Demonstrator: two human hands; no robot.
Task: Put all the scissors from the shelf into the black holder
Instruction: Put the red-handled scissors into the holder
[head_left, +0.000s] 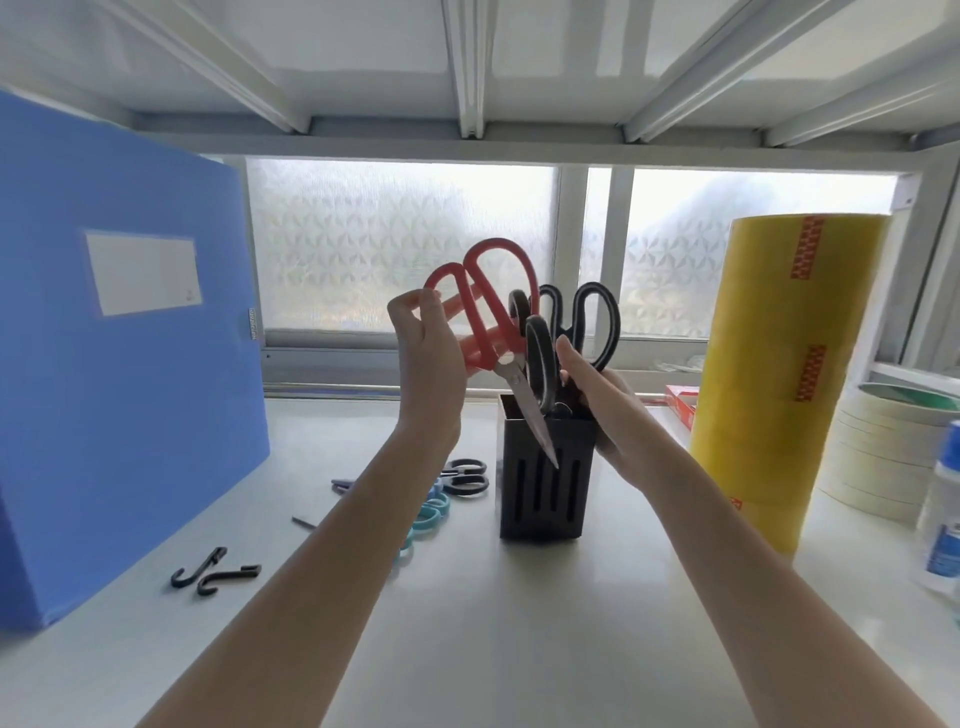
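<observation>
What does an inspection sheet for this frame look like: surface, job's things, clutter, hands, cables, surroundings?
Surface: white shelf.
Job's things: black holder with black scissors standing in it; red scissors above it, blades pointing down; small scissors lying on the shelf.
Clutter: blue file box, yellow tape stack, black hooks, bottle.
Hands: left hand holds the red scissors; right hand steadies the holder.
Cables: nothing seen.
Surroundings: frosted window.
</observation>
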